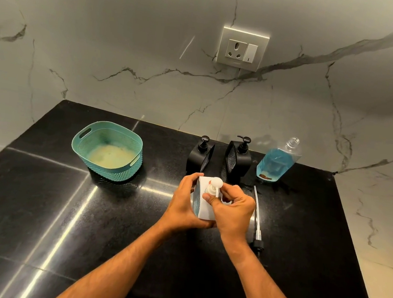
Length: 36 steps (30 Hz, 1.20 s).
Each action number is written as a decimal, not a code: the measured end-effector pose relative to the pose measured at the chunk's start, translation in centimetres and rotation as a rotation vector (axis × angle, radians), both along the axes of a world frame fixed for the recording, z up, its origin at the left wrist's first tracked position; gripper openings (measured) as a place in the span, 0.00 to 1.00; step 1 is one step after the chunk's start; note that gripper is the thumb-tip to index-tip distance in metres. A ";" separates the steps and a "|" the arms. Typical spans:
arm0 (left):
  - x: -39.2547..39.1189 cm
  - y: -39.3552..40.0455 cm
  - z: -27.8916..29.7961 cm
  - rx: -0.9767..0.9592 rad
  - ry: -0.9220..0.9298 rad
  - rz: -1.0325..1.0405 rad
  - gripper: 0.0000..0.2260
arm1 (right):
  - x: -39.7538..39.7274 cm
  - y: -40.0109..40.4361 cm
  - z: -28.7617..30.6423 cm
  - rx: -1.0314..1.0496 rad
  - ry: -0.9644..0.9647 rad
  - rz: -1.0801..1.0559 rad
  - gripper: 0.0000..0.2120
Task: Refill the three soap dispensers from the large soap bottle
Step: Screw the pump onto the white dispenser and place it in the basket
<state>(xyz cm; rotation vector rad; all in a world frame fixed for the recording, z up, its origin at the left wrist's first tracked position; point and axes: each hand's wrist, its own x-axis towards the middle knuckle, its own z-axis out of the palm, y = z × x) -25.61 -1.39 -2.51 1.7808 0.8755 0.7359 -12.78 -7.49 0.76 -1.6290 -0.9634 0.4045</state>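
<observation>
Teal perforated basket [107,149] sits well left of the hands on the black stone counter [37,204]. Left hand [185,202] wraps the white soap dispenser [203,198], fingers curled round its left side and base. White pump head [214,185] on top; right hand [231,208] pinches it, thumb and fingertips closed at the collar. Beyond the fingers stand two black dispensers [201,155] [238,159]. Right of those, an uncapped clear bottle of blue soap [278,159]. A loose pump tube [257,217] lies just right of the right hand.
</observation>
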 end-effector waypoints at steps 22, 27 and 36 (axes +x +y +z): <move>-3.7 2.5 0.6 -0.018 0.008 0.004 0.53 | 1.5 2.4 0.4 -0.062 -0.132 0.615 0.49; -5.0 3.6 1.1 -0.011 0.025 -0.014 0.53 | 1.5 3.8 -0.2 -0.103 -0.072 0.798 0.53; -7.4 5.3 2.5 -0.035 0.036 -0.038 0.54 | 0.0 6.5 0.6 0.003 -0.152 0.738 0.49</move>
